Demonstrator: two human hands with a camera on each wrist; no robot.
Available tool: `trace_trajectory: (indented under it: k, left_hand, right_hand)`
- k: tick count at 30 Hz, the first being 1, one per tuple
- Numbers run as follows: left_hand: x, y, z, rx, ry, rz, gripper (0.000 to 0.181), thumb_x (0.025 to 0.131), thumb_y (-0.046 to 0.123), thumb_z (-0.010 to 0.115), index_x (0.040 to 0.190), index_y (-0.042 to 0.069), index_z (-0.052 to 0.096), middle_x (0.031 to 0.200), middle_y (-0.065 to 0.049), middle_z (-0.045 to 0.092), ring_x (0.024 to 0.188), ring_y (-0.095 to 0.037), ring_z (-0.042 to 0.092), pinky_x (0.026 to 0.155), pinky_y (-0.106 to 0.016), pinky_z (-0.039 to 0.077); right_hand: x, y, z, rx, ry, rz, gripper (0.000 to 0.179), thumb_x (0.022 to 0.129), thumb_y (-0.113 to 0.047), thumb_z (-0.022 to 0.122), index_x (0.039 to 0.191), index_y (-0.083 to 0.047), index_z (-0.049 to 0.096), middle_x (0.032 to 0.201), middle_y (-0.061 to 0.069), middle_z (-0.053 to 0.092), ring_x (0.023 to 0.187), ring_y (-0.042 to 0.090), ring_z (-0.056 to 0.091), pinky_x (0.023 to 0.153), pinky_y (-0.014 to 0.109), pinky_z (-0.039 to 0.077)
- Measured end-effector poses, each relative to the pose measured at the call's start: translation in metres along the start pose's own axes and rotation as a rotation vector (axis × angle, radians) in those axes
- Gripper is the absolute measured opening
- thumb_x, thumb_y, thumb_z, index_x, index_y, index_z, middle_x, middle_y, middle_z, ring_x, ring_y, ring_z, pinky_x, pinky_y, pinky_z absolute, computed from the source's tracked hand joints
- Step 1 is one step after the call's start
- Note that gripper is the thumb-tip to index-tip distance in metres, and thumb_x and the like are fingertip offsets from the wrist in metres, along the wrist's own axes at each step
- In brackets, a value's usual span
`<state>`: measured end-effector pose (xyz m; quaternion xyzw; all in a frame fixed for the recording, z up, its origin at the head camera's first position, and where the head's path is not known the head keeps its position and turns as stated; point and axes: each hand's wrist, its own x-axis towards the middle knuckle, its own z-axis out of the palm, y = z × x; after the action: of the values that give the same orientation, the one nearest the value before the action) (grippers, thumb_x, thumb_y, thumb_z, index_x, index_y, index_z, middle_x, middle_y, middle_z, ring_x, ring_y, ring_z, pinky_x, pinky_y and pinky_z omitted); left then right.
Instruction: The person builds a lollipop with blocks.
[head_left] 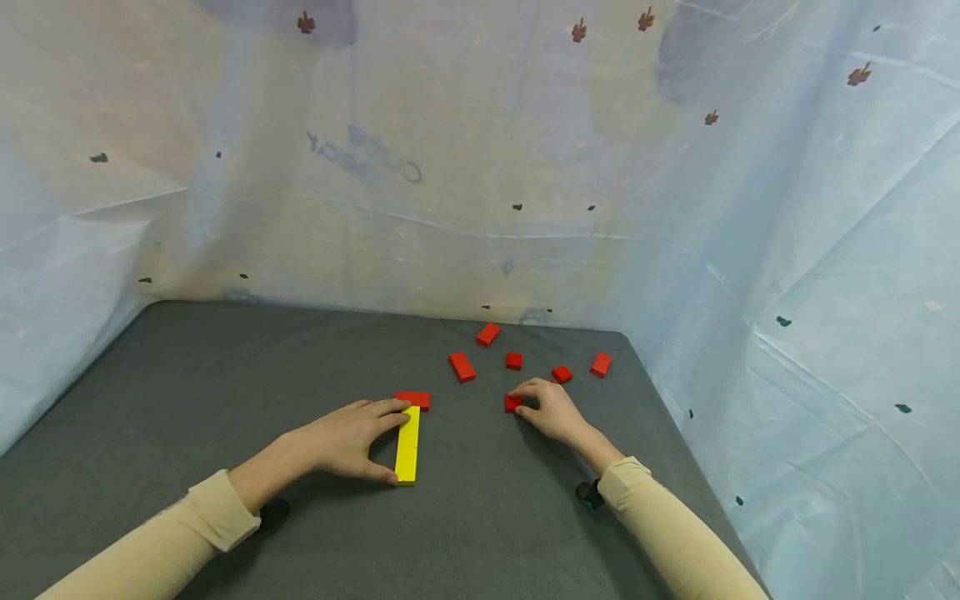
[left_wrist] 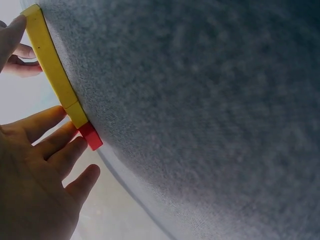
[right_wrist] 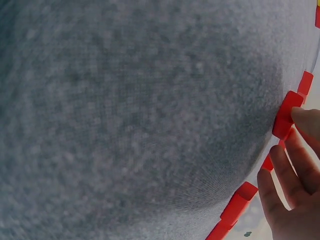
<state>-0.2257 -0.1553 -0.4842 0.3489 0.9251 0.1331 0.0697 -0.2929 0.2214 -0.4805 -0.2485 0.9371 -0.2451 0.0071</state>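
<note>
My left hand (head_left: pixel 351 440) spans a long yellow block (head_left: pixel 407 454), its thumb at the near end and fingertips at the far end. A seam crosses the yellow near that far end in the left wrist view. Crosswise against the far end lies a red block (head_left: pixel 420 400), close to the left fingertips; together they look like a T or corner. Over to the right, my right hand (head_left: pixel 555 411) pinches a small red block (head_left: pixel 511 404) between thumb and fingers, at the table surface. In the right wrist view that red block (right_wrist: pixel 287 116) is partly covered by the thumb.
Several loose red blocks lie beyond the right hand, among them a longer one (head_left: pixel 462 367), a small one (head_left: pixel 513 361) and one near the right edge (head_left: pixel 601 364). The dark grey table (head_left: pixel 285 358) ends at a pale hanging sheet (head_left: pixel 450 167).
</note>
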Motion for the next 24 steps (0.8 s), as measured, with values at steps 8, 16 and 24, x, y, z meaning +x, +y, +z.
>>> trace_trajectory:
  k: [8, 16, 24]
  left_hand:
    - [0.002, -0.001, 0.001, -0.004, 0.004, 0.000, 0.100, 0.081, 0.073, 0.075, 0.154, 0.009, 0.051, 0.162, -0.011, 0.041, 0.142, -0.040, 0.046, 0.115, -0.059, 0.038]
    - [0.004, -0.001, 0.000, 0.001, -0.006, -0.014, 0.099, 0.081, 0.072, 0.076, 0.154, 0.009, 0.051, 0.163, -0.010, 0.041, 0.142, -0.040, 0.046, 0.115, -0.059, 0.038]
    - [0.005, -0.002, 0.002, -0.003, -0.006, -0.015, 0.100, 0.080, 0.073, 0.076, 0.153, 0.009, 0.051, 0.163, -0.010, 0.041, 0.142, -0.040, 0.046, 0.115, -0.059, 0.039]
  right_hand:
    - [0.001, 0.000, -0.001, 0.009, 0.023, 0.002, 0.028, 0.093, -0.007, 0.077, 0.121, -0.006, 0.077, 0.120, 0.010, 0.071, 0.115, 0.031, 0.066, 0.099, 0.051, 0.054]
    - [0.011, -0.011, -0.002, 0.053, 0.069, -0.029, 0.030, 0.095, -0.010, 0.077, 0.125, -0.010, 0.077, 0.128, 0.009, 0.069, 0.118, 0.029, 0.066, 0.100, 0.050, 0.054]
    - [0.027, -0.030, 0.003, 0.069, 0.076, -0.083, 0.030, 0.096, -0.013, 0.076, 0.126, -0.011, 0.076, 0.127, 0.006, 0.068, 0.118, 0.028, 0.066, 0.100, 0.049, 0.054]
